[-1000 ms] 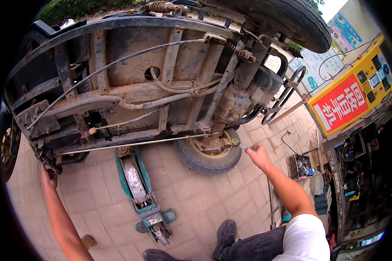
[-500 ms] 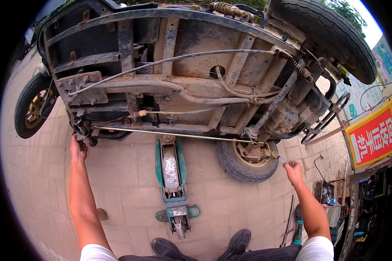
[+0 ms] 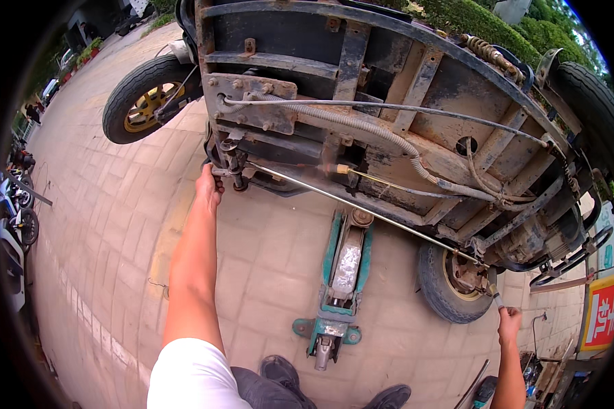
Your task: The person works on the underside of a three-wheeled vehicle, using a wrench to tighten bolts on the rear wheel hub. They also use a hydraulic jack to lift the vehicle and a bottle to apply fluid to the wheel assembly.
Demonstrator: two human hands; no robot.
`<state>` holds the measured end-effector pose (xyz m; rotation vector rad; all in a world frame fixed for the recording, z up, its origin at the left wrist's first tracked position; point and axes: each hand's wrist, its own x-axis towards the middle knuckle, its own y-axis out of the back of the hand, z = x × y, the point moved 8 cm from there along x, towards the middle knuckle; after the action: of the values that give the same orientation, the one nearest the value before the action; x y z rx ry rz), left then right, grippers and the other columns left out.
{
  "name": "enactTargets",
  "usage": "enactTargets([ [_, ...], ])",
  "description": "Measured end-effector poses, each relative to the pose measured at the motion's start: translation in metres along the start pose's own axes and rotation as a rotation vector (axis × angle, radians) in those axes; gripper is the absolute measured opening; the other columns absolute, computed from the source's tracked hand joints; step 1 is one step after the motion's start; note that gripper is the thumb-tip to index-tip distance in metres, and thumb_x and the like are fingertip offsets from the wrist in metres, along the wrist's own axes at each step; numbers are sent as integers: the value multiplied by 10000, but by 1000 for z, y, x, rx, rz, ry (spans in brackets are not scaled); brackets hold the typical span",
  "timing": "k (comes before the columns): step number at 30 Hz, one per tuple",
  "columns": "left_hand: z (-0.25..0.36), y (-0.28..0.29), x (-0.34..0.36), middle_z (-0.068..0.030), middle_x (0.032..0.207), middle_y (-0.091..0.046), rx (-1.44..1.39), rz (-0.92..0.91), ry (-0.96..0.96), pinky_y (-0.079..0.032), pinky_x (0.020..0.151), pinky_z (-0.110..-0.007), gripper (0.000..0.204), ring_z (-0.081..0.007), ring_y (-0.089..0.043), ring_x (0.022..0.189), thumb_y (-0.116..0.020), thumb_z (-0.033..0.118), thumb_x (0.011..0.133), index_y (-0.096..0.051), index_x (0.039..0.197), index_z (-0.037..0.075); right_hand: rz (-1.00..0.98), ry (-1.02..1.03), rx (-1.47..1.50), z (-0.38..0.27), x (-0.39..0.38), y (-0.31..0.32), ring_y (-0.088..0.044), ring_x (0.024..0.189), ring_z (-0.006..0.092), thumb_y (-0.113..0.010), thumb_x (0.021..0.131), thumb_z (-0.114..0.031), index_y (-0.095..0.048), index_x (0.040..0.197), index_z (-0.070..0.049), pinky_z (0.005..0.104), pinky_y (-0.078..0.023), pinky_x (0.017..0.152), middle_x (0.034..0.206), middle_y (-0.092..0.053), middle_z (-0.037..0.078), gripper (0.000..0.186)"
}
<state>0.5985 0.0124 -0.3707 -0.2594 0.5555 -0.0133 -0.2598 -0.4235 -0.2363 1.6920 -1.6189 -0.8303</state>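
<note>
A three-wheeled vehicle lies tipped on its side, its rusty underside (image 3: 389, 129) facing me. A long thin metal rod (image 3: 361, 204) runs along the frame from the front linkage to the rear wheel (image 3: 454, 283). My left hand (image 3: 209, 185) reaches up with its fingers closed on the linkage (image 3: 228, 170) at the rod's front end. My right hand (image 3: 508, 322) is raised beside the rear wheel, closed on a small metal tool (image 3: 498, 300) that points at the rod's rear end.
A green floor jack (image 3: 341, 286) lies on the paved ground under the frame, just ahead of my shoes (image 3: 280, 371). The front wheel (image 3: 143, 99) is at upper left. Parked scooters (image 3: 17, 218) line the left edge. A red sign (image 3: 604, 310) and tools stand at right.
My view has swung left and closer to the frame's front end. My left hand stays at the front linkage. My right hand has closed on a tool at the rear wheel.
</note>
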Motion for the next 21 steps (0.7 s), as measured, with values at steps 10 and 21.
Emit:
enactTargets([
  [10, 18, 35, -14, 13, 518, -349, 48, 63, -60, -237, 393, -278, 351, -122, -311, 422, -553, 361, 869, -426, 627, 140, -250, -160, -389, -37, -40, -21, -572, 1059, 302, -596, 840, -443, -572, 1192, 52, 379, -423, 927, 1133, -616, 219, 608],
  [21, 3, 10, -2, -13, 510, -404, -42, 50, -52, -232, 401, -329, 339, -147, -344, 411, -585, 339, 820, -484, 612, 90, -252, -143, -516, -51, -27, 6, -551, 1106, 318, -533, 859, -505, -561, 1235, 8, 370, -389, 981, 1241, -568, 208, 636],
])
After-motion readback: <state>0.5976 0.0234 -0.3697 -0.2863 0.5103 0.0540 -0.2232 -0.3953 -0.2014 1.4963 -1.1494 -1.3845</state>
